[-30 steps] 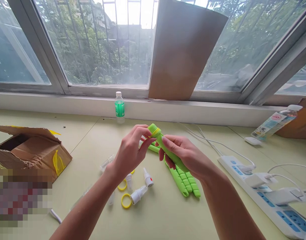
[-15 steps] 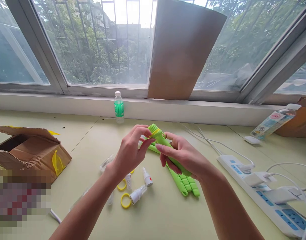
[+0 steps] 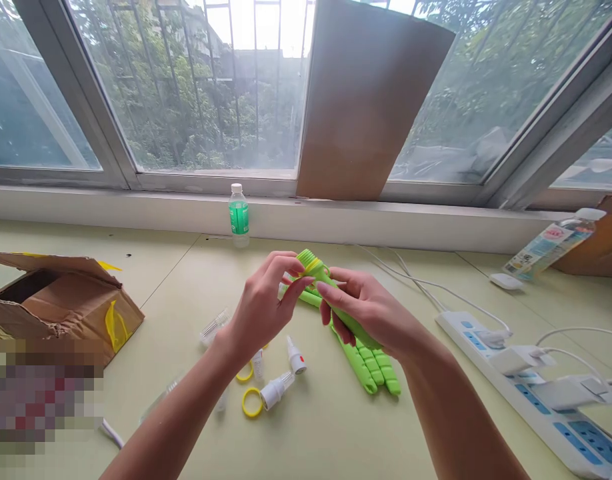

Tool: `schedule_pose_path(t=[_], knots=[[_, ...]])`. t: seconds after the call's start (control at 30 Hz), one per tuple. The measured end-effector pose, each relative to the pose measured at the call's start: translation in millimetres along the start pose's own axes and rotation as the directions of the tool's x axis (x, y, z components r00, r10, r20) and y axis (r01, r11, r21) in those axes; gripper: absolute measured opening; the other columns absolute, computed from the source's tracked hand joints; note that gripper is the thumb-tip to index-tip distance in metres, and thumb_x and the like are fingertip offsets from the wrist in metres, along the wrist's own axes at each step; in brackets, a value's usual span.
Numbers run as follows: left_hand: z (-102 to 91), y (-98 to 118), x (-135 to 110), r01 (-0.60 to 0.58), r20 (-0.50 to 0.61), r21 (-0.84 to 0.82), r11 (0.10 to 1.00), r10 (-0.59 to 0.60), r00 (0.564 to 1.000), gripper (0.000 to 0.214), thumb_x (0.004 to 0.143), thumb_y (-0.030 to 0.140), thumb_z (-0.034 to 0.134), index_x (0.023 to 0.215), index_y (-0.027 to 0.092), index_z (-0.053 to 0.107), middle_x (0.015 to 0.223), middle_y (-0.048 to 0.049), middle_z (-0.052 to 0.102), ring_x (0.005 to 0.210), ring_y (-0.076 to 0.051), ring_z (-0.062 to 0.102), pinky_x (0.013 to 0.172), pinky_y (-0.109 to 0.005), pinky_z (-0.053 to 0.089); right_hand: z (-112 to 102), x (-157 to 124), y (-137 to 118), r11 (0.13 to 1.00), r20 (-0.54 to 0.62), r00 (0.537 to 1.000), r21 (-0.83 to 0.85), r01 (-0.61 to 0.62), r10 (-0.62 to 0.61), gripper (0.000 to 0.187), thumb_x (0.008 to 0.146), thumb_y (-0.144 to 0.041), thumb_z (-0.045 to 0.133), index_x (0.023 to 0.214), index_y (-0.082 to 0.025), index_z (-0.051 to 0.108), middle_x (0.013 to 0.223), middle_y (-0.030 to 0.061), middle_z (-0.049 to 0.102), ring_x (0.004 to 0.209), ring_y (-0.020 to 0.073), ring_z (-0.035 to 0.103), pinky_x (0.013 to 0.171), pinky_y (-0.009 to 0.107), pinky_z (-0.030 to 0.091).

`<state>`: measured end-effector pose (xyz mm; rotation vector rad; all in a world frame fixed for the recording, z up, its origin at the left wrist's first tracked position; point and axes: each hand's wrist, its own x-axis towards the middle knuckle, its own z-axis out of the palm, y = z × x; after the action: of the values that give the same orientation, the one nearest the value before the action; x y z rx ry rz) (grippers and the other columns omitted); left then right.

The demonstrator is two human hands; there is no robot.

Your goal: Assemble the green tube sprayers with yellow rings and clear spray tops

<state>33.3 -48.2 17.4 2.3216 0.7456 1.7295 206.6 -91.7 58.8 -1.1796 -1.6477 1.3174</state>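
My right hand is wrapped round a light-green plastic flashlight-shaped tube, which is tilted with its threaded end up and to the left. Just below the thread sits a yellow ring. My left hand is closed, its fingertips pinching at this ring, though they partly hide the contact. Under the hands, several more green tubes lie side by side on the table. White-and-clear plastic inserts and loose yellow rings are scattered nearer to me.
An opened cardboard box stands at the left. A small bottle is by the window ledge, and a larger bottle leans at the right. A white power strip with plugs and cables runs along the right side of the table.
Both hands keep nearly the same hold on the green tube. The fingers of my left hand have shifted very slightly at the ring; the loose parts lie unmoved.
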Motion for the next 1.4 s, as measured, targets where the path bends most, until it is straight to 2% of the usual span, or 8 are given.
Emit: schedule_pose_path(t=[0.17, 0.4, 0.67, 0.93, 1.4], knots=[[1.6, 0, -1, 0.009, -0.007, 0.021, 1.0, -0.009, 1.0, 0.011, 0.088, 0.019, 0.06, 0.096, 0.019, 0.053, 0.098, -0.0031, 0.061, 0.079, -0.01, 0.063, 0.067, -0.023, 0.06, 0, 1, 1, 0.999, 0.017, 1.0, -0.045, 0.008, -0.007, 0.038, 0.092, -0.051, 0.05, 0.11, -0.02, 0.06, 0.07, 0.0004, 0.059, 0.045, 0.009, 0.05, 0.041, 0.021, 0.039], [3.2, -1, -3, 0.032, -0.004, 0.026, 0.999, -0.032, 0.999, 0.01, 0.089, 0.022, 0.059, 0.096, 0.019, 0.053, 0.098, -0.0036, 0.061, 0.078, -0.01, 0.064, 0.067, -0.024, 0.06, 0, 0, 2, 0.999, 0.036, 0.999, -0.044, 0.008, -0.007, 0.034, 0.095, -0.05, 0.045, 0.095, -0.018, 0.057, 0.071, 0.0009, 0.058, 0.045, 0.0078, 0.05, 0.04, 0.02, 0.037], [6.1, -1, -5, 0.06, -0.006, 0.028, 0.998, -0.06, 0.998, 0.011, 0.088, 0.021, 0.06, 0.095, 0.019, 0.052, 0.096, -0.0026, 0.061, 0.073, -0.009, 0.062, 0.065, -0.023, 0.058, 1, 2, 3, 0.999, 0.024, 1.0, -0.039, -0.012, 0.013, 0.031, 0.094, -0.048, 0.047, 0.098, -0.019, 0.058, 0.07, -0.0002, 0.058, 0.044, 0.0074, 0.048, 0.039, 0.019, 0.037], [9.7, -2, -7, 0.087, -0.02, 0.026, 0.996, -0.086, 0.996, 0.011, 0.089, 0.022, 0.057, 0.096, 0.019, 0.049, 0.095, -0.0028, 0.06, 0.071, -0.009, 0.061, 0.061, -0.023, 0.057, 6, 6, 8, 1.0, -0.012, 1.0, -0.021, -0.013, 0.013, 0.034, 0.093, -0.05, 0.048, 0.088, -0.018, 0.056, 0.069, 0.0, 0.059, 0.042, 0.0069, 0.048, 0.038, 0.019, 0.036], [4.2, -4, -5, 0.089, -0.002, 0.039, 0.995, -0.089, 0.996, 0.01, 0.089, 0.023, 0.06, 0.092, 0.019, 0.052, 0.095, -0.0021, 0.063, 0.067, -0.008, 0.063, 0.064, -0.023, 0.057, 7, 4, 6, 1.0, 0.005, 1.0, 0.001, -0.017, 0.017, 0.031, 0.093, -0.049, 0.048, 0.092, -0.018, 0.054, 0.067, -0.0011, 0.056, 0.042, 0.0068, 0.046, 0.037, 0.018, 0.033]])
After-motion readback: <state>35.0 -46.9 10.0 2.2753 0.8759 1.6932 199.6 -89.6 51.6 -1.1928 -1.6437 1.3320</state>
